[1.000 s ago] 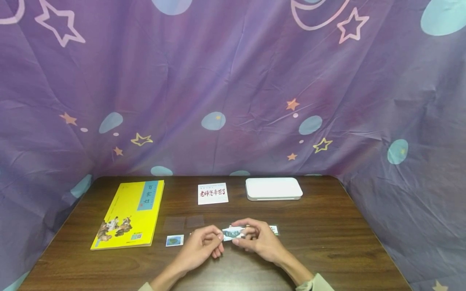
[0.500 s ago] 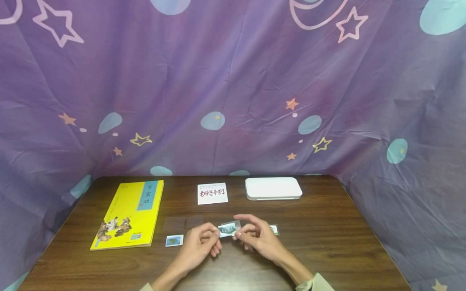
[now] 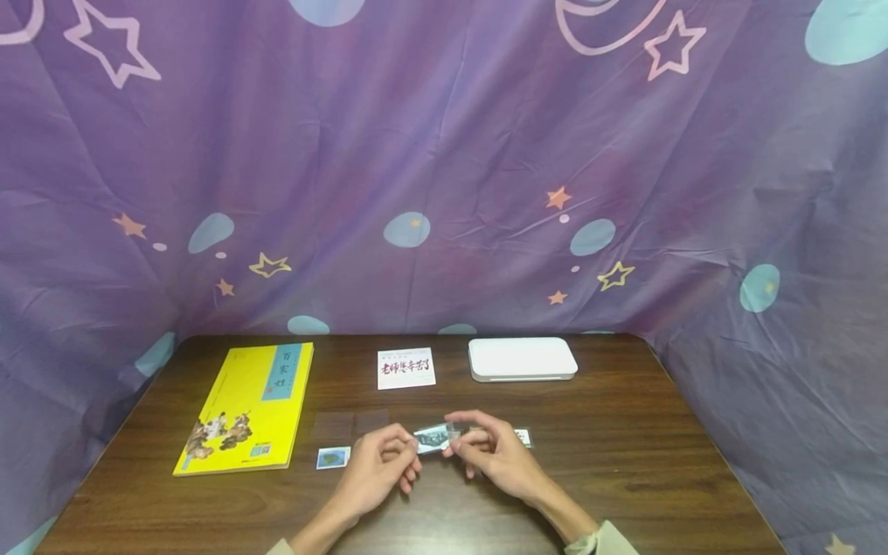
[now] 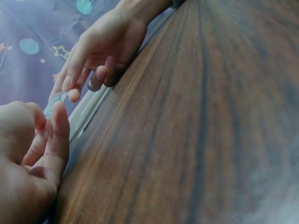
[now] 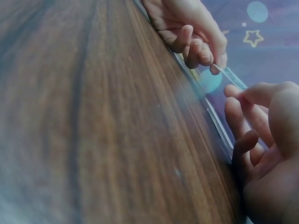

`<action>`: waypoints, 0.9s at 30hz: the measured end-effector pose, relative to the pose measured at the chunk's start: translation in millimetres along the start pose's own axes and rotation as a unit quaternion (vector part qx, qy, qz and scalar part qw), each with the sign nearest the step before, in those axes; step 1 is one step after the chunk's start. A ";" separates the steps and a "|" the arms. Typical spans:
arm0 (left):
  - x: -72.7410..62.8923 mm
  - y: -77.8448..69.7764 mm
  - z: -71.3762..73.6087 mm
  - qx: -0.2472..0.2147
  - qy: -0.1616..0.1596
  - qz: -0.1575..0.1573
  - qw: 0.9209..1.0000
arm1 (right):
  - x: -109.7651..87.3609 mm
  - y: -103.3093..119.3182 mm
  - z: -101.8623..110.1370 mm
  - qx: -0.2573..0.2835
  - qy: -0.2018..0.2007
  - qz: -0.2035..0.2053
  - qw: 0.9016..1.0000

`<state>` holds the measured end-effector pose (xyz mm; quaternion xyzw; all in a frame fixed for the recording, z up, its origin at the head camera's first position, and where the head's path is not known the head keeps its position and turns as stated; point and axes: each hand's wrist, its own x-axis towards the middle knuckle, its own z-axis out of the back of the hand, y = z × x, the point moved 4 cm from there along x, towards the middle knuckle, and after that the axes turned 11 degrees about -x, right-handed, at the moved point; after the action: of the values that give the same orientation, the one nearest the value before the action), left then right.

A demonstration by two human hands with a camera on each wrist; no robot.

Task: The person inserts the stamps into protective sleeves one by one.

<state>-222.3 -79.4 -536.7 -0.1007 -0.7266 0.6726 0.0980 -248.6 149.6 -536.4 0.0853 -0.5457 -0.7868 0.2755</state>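
In the head view my left hand (image 3: 381, 466) pinches the left end of a small stamp (image 3: 432, 438) with a dark green picture and pale border. The stamp appears to be in a clear sleeve (image 3: 454, 428), whose bare right end my right hand (image 3: 496, 459) holds between thumb and fingers. Both wrist views show the sleeve (image 5: 232, 78) edge-on, raised above the table between the two hands. Left of my left hand lies another stamp (image 3: 333, 458) with a blue and green picture. Behind my right hand, a sleeved stamp (image 3: 522, 438) is partly hidden.
Two clear sleeves (image 3: 334, 425) lie flat on the brown table (image 3: 624, 478), behind the blue-green stamp. A yellow book (image 3: 243, 408) is at the left. At the back are a white card (image 3: 405, 368) with red writing and a white flat case (image 3: 522, 359).
The held stamp has shifted slightly left and tilted, and the clear sleeve end now shows beside the right fingers. The right fingertips have moved along it; the left hand has barely moved.
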 end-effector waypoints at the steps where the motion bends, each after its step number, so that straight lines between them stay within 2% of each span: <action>1: -0.1 -0.2 -0.1 0.000 0.001 0.000 1.000 | -0.1 0.2 0.0 0.001 0.001 0.001 1.000; 11: -0.1 1.1 -1.1 -0.005 0.023 -0.009 1.000 | -0.8 0.2 1.5 0.003 0.001 -0.005 1.000; 27: 0.1 1.2 -3.4 -0.011 0.042 0.001 0.999 | -0.8 -0.1 1.6 0.007 -0.006 -0.012 1.000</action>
<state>-221.5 -76.0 -537.6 -0.1306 -0.7291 0.6597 0.1268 -248.7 151.4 -536.0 0.0886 -0.5516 -0.7869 0.2621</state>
